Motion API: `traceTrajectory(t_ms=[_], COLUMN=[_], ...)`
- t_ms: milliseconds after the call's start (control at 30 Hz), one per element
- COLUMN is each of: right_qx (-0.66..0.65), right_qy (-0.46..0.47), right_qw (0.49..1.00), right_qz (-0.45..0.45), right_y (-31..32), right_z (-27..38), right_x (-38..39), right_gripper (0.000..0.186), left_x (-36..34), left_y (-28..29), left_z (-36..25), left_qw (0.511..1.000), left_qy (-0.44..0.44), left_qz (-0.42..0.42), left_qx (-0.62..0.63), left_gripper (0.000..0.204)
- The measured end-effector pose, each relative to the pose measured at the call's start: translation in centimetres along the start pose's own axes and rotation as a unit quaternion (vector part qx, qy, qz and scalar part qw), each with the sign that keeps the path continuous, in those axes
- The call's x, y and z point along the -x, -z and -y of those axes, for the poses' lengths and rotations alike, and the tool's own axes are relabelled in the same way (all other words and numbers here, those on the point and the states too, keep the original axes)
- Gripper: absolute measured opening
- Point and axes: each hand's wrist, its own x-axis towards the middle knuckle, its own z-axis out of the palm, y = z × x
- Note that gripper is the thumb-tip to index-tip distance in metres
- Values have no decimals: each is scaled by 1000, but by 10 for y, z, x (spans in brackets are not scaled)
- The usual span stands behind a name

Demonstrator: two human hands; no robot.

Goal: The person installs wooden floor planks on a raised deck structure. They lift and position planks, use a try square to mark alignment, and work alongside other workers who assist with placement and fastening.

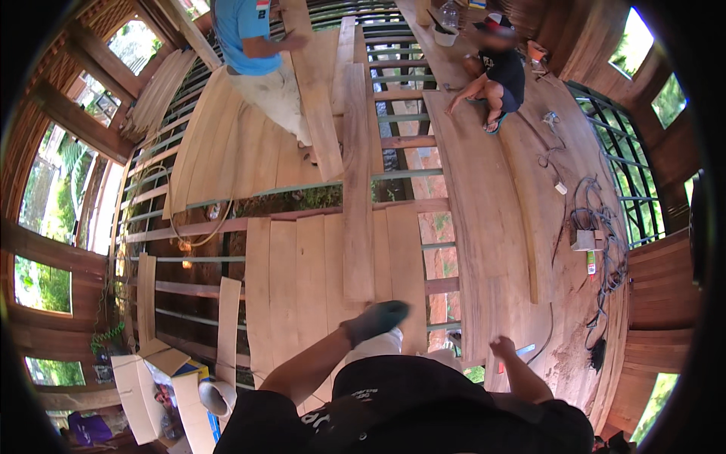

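Note:
My left hand, in a dark glove, is over my thigh, close to the near end of a long loose plank. Its fingers are blurred, and I cannot tell whether it touches the plank. My bare right hand is closed above the wide boards on the right; whatever it may hold is hidden. Under my right forearm lies a tool with a silver blade and a red part. The long plank rests across a row of fitted floorboards and reaches away from me over the gap.
Open joists show bare ground below. At upper left a person in blue holds an upright plank; at upper right another person squats. Cables lie right; a cardboard box stands lower left.

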Motion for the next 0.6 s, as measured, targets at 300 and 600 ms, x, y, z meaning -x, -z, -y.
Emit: traceTrajectory(t_ms=[300, 600], right_qx=[-22, 129], right_qy=[143, 168], right_qw=[986, 962], right_qz=[87, 170], right_y=[42, 63], right_z=[180, 178], right_x=[-63, -115], right_gripper=[44, 49], left_x=[63, 5], left_y=[-35, -27], left_z=[-374, -451], left_qw=[805, 716], left_qy=[-382, -486], left_qz=[442, 489], left_qx=[-102, -106], left_gripper=[42, 42])
